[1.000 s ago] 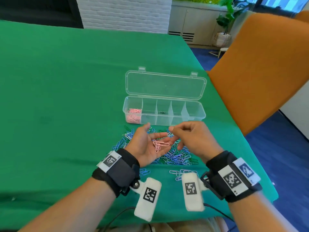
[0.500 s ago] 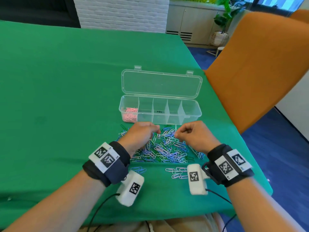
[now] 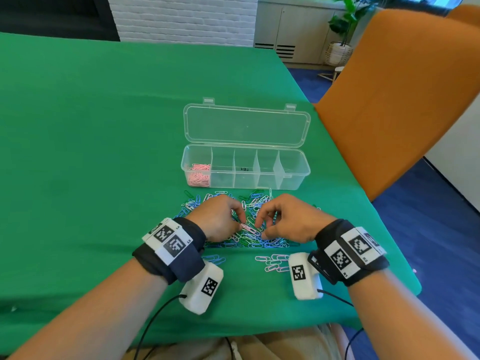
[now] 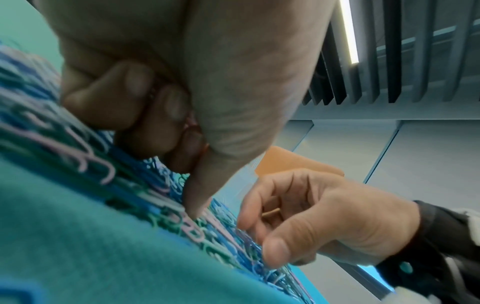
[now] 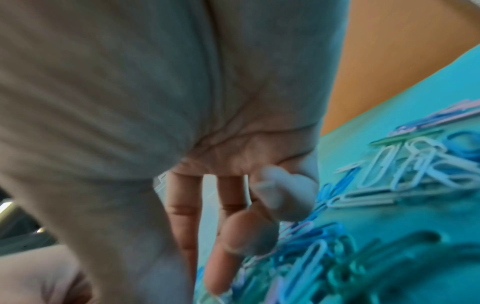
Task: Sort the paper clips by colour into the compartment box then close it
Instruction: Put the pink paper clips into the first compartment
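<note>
Both hands are down on the pile of loose paper clips (image 3: pixel 255 231) at the near middle of the green desk (image 3: pixel 91 152). The pile is mixed: blue, green, white and pink, tangled together.

Left hand (image 3: pixel 218 219): back of hand up, fingers curled under toward the palm. In the left wrist view the curled fingers (image 4: pixel 135 98) are closed against the palm, with a trace of pink showing between them; I cannot tell whether that is a held clip. The thumb points down, its tip touching the clips.

Right hand (image 3: pixel 291 219): fingers bent, tips lowered into the pile just beside the left hand. In the right wrist view the two outer fingers are curled in and the others reach down to the clips. The view is blurred; I cannot tell whether a clip is pinched.

Compartment box (image 3: pixel 245 168): clear plastic, just beyond the pile, lid (image 3: pixel 246 126) open and laid back flat on the far side. Five compartments in a row. The leftmost one holds pink paper clips (image 3: pixel 198 175). The middle compartment shows a small dark mark, too small to read.

A small separate group of pink clips (image 3: pixel 272 263) lies on the desk near the right wrist, apart from the main pile. A few blue clips (image 3: pixel 215 259) lie near the left wrist.

An orange chair (image 3: pixel 402 87) stands at the right edge of the desk.
</note>
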`<move>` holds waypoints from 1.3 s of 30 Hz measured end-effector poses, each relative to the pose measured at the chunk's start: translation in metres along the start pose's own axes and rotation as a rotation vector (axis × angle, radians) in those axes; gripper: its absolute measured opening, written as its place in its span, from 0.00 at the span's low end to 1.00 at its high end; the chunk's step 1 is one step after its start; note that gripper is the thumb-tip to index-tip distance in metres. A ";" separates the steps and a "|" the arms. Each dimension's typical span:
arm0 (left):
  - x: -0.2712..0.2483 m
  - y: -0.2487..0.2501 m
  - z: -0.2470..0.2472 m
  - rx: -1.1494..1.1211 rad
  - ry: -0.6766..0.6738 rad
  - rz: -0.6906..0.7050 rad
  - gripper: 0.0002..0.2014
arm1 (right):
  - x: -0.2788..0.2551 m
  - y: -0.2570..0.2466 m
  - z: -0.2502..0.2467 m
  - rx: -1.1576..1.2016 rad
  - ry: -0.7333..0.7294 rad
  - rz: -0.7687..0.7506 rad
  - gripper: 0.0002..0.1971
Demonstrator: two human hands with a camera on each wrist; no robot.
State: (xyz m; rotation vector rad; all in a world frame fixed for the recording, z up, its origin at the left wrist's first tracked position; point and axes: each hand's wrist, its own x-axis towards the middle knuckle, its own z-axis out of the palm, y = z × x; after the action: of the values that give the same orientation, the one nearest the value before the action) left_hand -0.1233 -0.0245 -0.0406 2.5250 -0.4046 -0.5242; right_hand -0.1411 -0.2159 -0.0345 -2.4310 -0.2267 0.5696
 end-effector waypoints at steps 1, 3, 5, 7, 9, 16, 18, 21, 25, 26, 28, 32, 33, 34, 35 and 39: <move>0.000 0.000 0.001 0.010 0.002 0.006 0.04 | 0.000 0.000 0.002 -0.011 -0.028 -0.003 0.08; 0.000 -0.001 0.002 0.029 0.007 0.020 0.03 | 0.001 0.002 0.004 -0.004 -0.029 0.001 0.08; 0.000 -0.001 0.002 0.028 0.015 0.037 0.03 | 0.000 0.003 0.001 0.031 0.046 -0.007 0.08; 0.000 0.000 0.003 -0.014 0.031 0.070 0.02 | -0.003 0.002 -0.005 0.092 0.163 -0.060 0.06; -0.001 0.004 0.005 -0.070 0.054 0.122 0.01 | -0.006 -0.002 -0.013 0.129 0.241 -0.109 0.03; -0.005 0.020 0.022 -0.020 -0.055 0.187 0.03 | -0.025 0.015 -0.004 -0.118 0.058 0.116 0.06; -0.005 0.019 0.025 0.014 -0.057 0.164 0.03 | -0.030 0.022 0.004 -0.075 0.087 0.147 0.09; -0.003 0.017 0.027 0.014 -0.037 0.141 0.04 | -0.032 0.023 0.001 -0.077 0.135 0.147 0.13; -0.003 0.014 0.027 -0.005 -0.036 0.120 0.07 | -0.029 0.022 -0.009 -0.045 0.178 0.109 0.15; -0.003 0.014 0.027 -0.006 -0.034 0.119 0.07 | -0.028 0.022 -0.010 -0.034 0.167 0.098 0.15; -0.004 0.015 0.027 -0.008 -0.028 0.118 0.08 | -0.027 0.023 -0.009 -0.030 0.135 0.099 0.17; -0.006 0.018 0.022 -0.105 -0.013 0.145 0.06 | -0.024 0.022 -0.006 -0.074 0.202 0.103 0.15; -0.005 0.019 0.018 -0.166 0.017 0.147 0.04 | -0.023 0.021 -0.005 -0.071 0.248 0.089 0.12; -0.004 0.019 0.012 -0.232 0.057 0.142 0.03 | -0.021 0.020 -0.005 -0.064 0.287 0.068 0.10; -0.003 0.018 0.005 -0.292 0.092 0.134 0.01 | -0.020 0.017 -0.003 -0.057 0.300 0.047 0.08; -0.008 0.004 -0.027 -0.374 0.157 0.094 0.01 | -0.020 0.006 0.009 -0.101 0.130 0.022 0.08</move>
State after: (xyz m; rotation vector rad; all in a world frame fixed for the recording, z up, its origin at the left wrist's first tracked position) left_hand -0.1191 -0.0129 -0.0152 2.1566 -0.3293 -0.3273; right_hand -0.1632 -0.2218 -0.0380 -2.5598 -0.1786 0.4160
